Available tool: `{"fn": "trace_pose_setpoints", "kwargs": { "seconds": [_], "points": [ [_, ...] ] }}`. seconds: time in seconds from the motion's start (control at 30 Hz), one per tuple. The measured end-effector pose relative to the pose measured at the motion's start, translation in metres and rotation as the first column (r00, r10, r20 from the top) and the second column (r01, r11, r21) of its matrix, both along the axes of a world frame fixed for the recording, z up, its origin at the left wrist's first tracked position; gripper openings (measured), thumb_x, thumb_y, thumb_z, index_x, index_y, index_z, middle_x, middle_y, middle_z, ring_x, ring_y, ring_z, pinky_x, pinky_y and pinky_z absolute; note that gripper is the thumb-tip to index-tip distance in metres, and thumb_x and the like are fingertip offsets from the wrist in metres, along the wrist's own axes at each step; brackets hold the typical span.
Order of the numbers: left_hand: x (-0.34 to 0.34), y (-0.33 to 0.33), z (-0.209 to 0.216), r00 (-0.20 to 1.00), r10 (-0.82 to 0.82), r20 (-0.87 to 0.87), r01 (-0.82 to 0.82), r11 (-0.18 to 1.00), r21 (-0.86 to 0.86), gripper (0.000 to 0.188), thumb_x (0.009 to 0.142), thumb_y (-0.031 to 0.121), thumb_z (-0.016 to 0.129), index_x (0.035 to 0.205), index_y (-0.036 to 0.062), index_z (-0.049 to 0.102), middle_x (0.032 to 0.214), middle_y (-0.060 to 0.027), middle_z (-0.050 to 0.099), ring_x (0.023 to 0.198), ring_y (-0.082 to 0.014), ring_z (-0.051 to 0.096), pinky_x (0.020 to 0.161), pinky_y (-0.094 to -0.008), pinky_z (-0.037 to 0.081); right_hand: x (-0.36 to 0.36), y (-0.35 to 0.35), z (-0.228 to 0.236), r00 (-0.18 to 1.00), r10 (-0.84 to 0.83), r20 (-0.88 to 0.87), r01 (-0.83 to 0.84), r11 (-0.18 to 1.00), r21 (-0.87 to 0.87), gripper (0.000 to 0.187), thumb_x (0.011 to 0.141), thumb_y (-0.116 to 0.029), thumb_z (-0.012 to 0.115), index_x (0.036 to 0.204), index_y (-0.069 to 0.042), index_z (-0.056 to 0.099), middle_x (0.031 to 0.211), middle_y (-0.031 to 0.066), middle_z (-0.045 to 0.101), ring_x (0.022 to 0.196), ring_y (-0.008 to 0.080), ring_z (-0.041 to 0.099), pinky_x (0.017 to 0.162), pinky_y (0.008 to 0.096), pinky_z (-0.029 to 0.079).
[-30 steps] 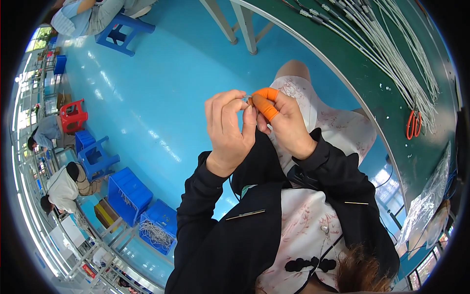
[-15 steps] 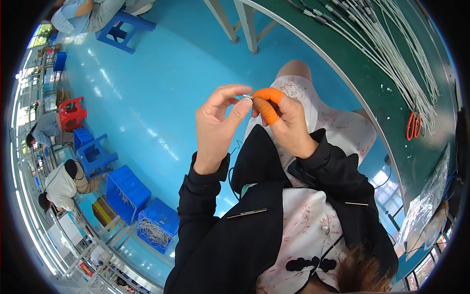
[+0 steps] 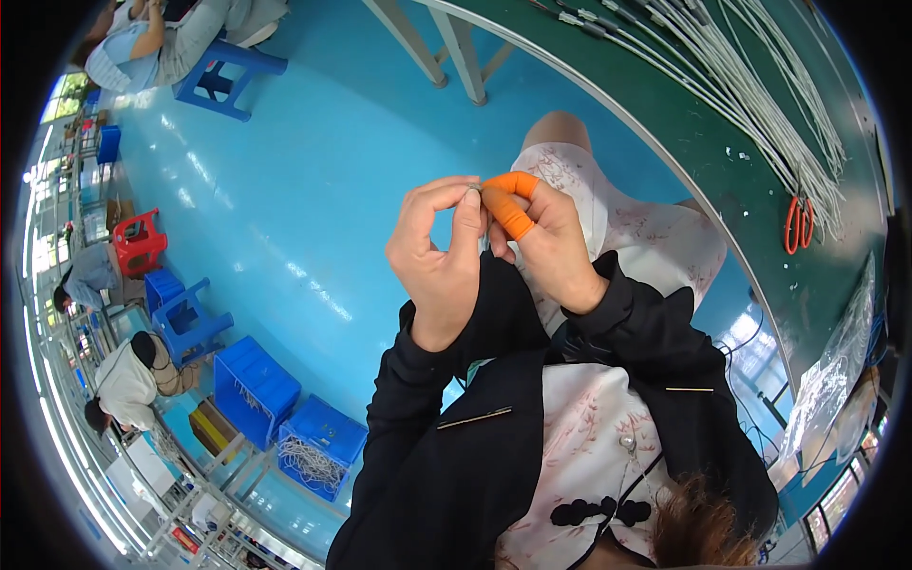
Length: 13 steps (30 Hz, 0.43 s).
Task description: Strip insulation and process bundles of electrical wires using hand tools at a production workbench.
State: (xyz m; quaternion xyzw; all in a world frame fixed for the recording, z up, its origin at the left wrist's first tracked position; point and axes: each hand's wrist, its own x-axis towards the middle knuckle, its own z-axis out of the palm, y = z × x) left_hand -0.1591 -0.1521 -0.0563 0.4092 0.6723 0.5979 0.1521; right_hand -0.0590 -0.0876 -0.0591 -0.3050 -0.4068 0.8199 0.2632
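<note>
My left hand (image 3: 439, 255) is raised over my lap, its thumb and forefinger pinched together. Touching it at the fingertips is my right hand (image 3: 546, 233), also closed in a pinch, with orange finger cots (image 3: 510, 211) on thumb and forefinger. Something small and greyish sits between the fingertips of both hands; the fingers hide most of it, so its kind cannot be made out. To the right, on the green table (image 3: 655, 133), lies a bundle of white cables (image 3: 736, 109) with dark and metal ends. Orange-handled scissors (image 3: 799, 225) rest by the bundle's near end.
The table's curved metal edge runs close to my right. A clear plastic bag (image 3: 826, 370) hangs at its near right. Blue crates (image 3: 323, 442) with cables, a blue stool (image 3: 190, 321) and a red stool (image 3: 140, 242) stand left. Several people sit at the left and far left.
My left thumb and forefinger have closed into a pinch, where the fingers were more spread before. The view has shifted slightly.
</note>
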Motion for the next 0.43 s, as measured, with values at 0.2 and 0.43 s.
{"fn": "trace_pose_setpoints", "kwargs": {
  "seconds": [0.2,0.43],
  "points": [
    [0.026,0.028,0.012,0.871,-0.134,0.473,0.104,0.991,0.089,0.003,0.091,-0.001,0.051,0.094,-0.0008,0.050,0.104,-0.0159,0.061,0.057,-0.0092,0.053,0.045,-0.0221,0.043,0.019,0.019,0.001,0.996,-0.061,-0.061,0.057,0.996,-0.067,0.018,0.095,-0.012,0.050,0.108,0.001,0.049,0.074,0.0066,0.058,0.057,0.0098,0.054,0.049,0.0228,0.041],
    [0.046,0.042,0.016,0.919,-0.177,0.353,0.141,0.982,0.126,0.005,0.094,0.005,0.050,0.098,0.0027,0.048,0.111,-0.0171,0.059,0.057,-0.0083,0.051,0.043,-0.0207,0.044,0.038,0.026,-0.003,0.987,-0.069,-0.144,0.082,0.993,0.089,0.024,0.094,-0.012,0.053,0.113,0.000,0.046,0.089,0.0103,0.062,0.064,0.0129,0.058,0.055,0.0241,0.047]
  ]
}}
